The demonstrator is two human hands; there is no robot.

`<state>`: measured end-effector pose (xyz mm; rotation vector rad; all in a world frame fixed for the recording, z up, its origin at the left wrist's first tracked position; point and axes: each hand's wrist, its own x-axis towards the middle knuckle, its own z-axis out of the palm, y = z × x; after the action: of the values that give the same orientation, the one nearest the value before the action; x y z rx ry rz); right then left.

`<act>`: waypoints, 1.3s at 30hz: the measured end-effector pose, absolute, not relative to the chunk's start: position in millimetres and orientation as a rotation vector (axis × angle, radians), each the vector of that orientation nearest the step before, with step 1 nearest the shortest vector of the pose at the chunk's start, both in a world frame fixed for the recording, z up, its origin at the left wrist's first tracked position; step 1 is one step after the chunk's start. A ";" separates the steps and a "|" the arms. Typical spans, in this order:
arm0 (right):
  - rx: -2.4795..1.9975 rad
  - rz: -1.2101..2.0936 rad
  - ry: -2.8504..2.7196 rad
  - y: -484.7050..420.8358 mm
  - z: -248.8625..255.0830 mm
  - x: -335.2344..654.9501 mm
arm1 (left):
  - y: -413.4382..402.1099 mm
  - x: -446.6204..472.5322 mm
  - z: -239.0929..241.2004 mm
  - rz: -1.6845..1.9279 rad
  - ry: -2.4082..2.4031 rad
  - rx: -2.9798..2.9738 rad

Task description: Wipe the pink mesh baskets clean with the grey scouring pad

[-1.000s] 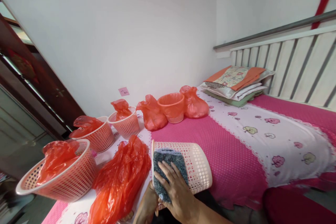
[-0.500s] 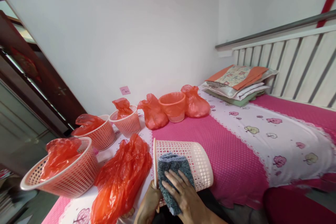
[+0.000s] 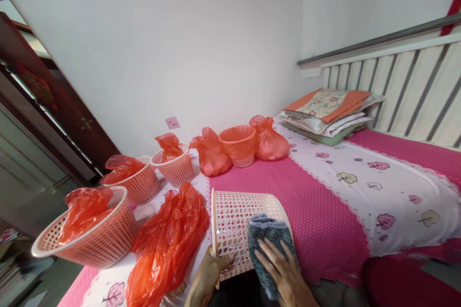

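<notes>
A pale pink plastic basket (image 3: 234,220) with a lattice wall lies on its side, its mouth facing left. My left hand (image 3: 214,266) is closed around the lower part of its rim. My right hand (image 3: 279,264) presses a folded blue-grey terry cloth (image 3: 268,230) against the basket's side near the base end, fingers laid out over the fabric. The thumb of that hand is hidden. Just left of the basket is a crumpled heap of red plastic bags (image 3: 173,240) on the bed.
Three pink baskets holding red bags line the left side, the nearest basket (image 3: 104,240) largest. Along the wall stand a bag-lined basket (image 3: 237,146) and two full red bags, one bag (image 3: 212,153) left of it. Folded bedding (image 3: 327,112) lies far right on the pink bedspread (image 3: 317,211).
My right hand has slid the cloth rightward along the basket's side, from near the rim toward the base. My left hand keeps its hold on the rim.
</notes>
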<state>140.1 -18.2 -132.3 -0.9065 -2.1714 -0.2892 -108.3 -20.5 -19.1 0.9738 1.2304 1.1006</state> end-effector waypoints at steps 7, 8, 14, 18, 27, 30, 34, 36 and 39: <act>-1.106 -0.262 -1.948 -12.7 -145.8 162.4 | -22.5 -102.6 -7.9 1.092 1.250 0.972; -1.124 -0.233 -1.916 -9.2 -144.4 163.2 | -22.8 -102.2 -6.8 1.088 1.242 0.977; -1.140 -0.059 -1.828 23.1 -131.7 166.9 | -24.2 -102.2 -3.4 1.015 1.239 1.011; -1.150 -0.010 -1.718 53.3 -125.6 167.6 | -24.7 -100.6 -2.3 1.025 1.220 1.012; -1.185 0.000 -1.683 110.7 -107.6 155.1 | -22.1 -102.8 -9.9 1.038 1.217 0.982; -1.236 -0.100 -1.711 107.6 -99.4 141.7 | -22.6 -104.7 -13.0 1.028 1.249 0.993; -1.241 -0.162 -1.775 89.0 -86.9 118.3 | -23.8 -105.4 -15.6 1.049 1.252 1.004; -1.208 -0.153 -1.803 79.8 -79.4 106.6 | -24.0 -105.1 -16.6 1.072 1.219 0.998; -1.167 -0.113 -1.849 70.0 -67.5 90.9 | -23.0 -105.0 -18.9 1.072 1.186 0.996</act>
<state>90.9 70.0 -67.5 -1.1671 -1.8494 -0.1130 -105.0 -23.0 -18.9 0.9957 1.1857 1.0719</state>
